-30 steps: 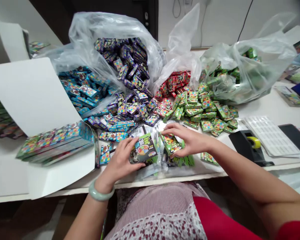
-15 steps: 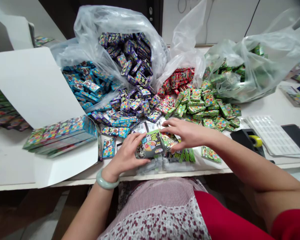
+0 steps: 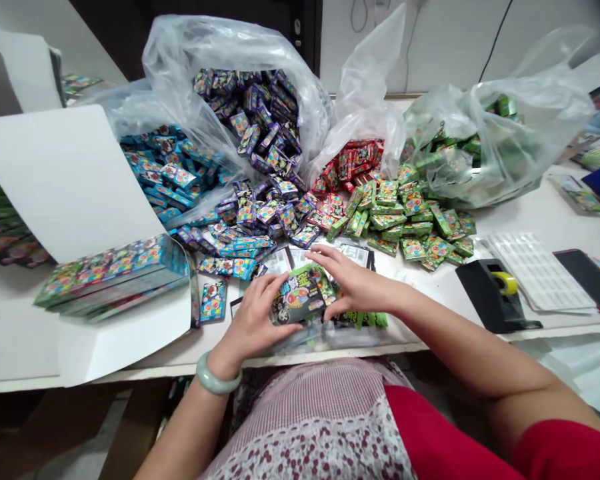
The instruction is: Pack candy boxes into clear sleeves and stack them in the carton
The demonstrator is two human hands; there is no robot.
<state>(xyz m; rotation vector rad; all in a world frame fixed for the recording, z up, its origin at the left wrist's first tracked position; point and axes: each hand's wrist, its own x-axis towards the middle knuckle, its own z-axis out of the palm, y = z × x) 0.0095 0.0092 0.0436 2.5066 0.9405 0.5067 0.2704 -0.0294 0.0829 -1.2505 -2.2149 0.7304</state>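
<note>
My left hand (image 3: 254, 308) grips the left end of a dark grey printed packet (image 3: 297, 297) with green lettering, thumb below and fingers above. At the packet's right end, my right hand (image 3: 353, 283) has its thumb and fingers around a small green box (image 3: 329, 288). Much of that box is hidden by the packet and the hand, and how deep it sits in the packet I cannot tell. Under my hands lie more dark and green packets (image 3: 365, 320) and some clear plastic. A single blue box (image 3: 213, 300) lies left of my left hand.
Purple boxes (image 3: 267, 133), blue boxes (image 3: 173, 177), red boxes (image 3: 353, 163) and green boxes (image 3: 415, 213) spill from clear bags. On the left is an open white carton (image 3: 70, 180) with a row of boxes (image 3: 115, 273). A tape dispenser (image 3: 495, 293), white sheets (image 3: 535, 267) and a phone (image 3: 585, 273) are right.
My right hand has moved left and down with the green box, closer against the packet. My right forearm has dropped lower, over the spot where a loose green box lay. The view has shifted slightly.
</note>
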